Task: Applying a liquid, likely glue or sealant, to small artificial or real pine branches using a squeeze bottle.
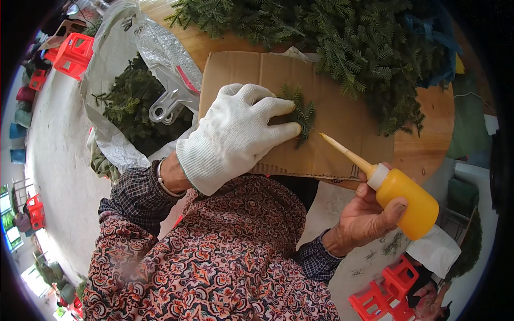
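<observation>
My left hand (238,128), in a white knit glove, is closed on a small green artificial fir sprig (304,115) with thumb and forefinger. The sprig is over a flat sheet of brown cardboard (353,144). In my bare right hand (361,216) is a yellow squeeze bottle (409,203) with a white collar and a long tapered nozzle. Its thin tip points at the lower part of the sprig, very close to it; whether they touch, I cannot tell.
A big heap of fir sprigs (364,48) covers the far side of the wooden table (436,107). At the left, an open white sack (101,53) holds more greenery (136,107), with a large metal clip (171,101) on its edge. Red stools (74,55) stand about the floor.
</observation>
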Motion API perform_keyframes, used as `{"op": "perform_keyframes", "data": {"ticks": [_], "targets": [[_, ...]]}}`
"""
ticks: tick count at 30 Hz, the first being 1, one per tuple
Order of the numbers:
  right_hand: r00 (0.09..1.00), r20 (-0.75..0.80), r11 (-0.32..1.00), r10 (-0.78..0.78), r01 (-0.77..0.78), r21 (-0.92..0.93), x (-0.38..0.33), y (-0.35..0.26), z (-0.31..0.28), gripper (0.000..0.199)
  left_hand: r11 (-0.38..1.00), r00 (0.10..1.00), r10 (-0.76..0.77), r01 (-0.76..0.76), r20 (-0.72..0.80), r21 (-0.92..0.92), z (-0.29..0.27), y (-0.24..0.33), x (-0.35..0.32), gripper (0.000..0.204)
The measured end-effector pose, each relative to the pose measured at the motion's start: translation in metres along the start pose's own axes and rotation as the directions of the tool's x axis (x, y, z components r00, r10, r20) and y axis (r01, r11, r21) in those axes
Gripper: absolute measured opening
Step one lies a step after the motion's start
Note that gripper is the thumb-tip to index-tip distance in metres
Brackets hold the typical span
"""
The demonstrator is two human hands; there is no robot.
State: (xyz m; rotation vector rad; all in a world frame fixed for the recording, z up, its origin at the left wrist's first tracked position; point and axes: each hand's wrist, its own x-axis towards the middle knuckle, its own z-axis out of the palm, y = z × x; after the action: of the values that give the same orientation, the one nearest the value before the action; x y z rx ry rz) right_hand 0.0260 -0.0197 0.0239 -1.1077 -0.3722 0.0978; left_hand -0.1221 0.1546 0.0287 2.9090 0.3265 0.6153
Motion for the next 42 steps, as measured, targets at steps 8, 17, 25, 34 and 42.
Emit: {"op": "perform_keyframes", "data": {"ticks": [8, 17, 25, 34, 42], "targets": [[0.996, -0.087, 0.998, 0.028, -0.032, -0.047, -0.01, 0.0, 0.05, 0.063, 1.0, 1.0, 0.003, -0.003, -0.011, -0.011, -0.025, -0.043, -0.007, 0.023], [0.999, -0.035, 0.999, -0.009, 0.008, -0.051, -0.023, 0.009, 0.119, 0.066, 1.0, 1.0, 0.005, -0.005, -0.014, -0.004, -0.056, -0.099, -0.014, 0.024], [1.0, 0.0, 0.995, -0.017, 0.017, -0.102, -0.028, 0.017, 0.178, 0.067, 1.0, 1.0, 0.013, -0.013, -0.021, 0.007, -0.084, -0.154, -0.015, 0.023], [0.999, -0.041, 0.993, -0.003, -0.001, -0.115, -0.001, 0.025, 0.211, 0.066, 1.0, 1.0, 0.027, -0.027, -0.013, 0.007, -0.096, -0.193, 0.02, 0.022], [0.998, -0.063, 0.996, -0.006, 0.0, -0.094, 0.064, 0.06, 0.127, 0.064, 1.0, 0.999, -0.001, 0.001, -0.034, -0.005, -0.011, -0.148, 0.074, 0.021]]}}
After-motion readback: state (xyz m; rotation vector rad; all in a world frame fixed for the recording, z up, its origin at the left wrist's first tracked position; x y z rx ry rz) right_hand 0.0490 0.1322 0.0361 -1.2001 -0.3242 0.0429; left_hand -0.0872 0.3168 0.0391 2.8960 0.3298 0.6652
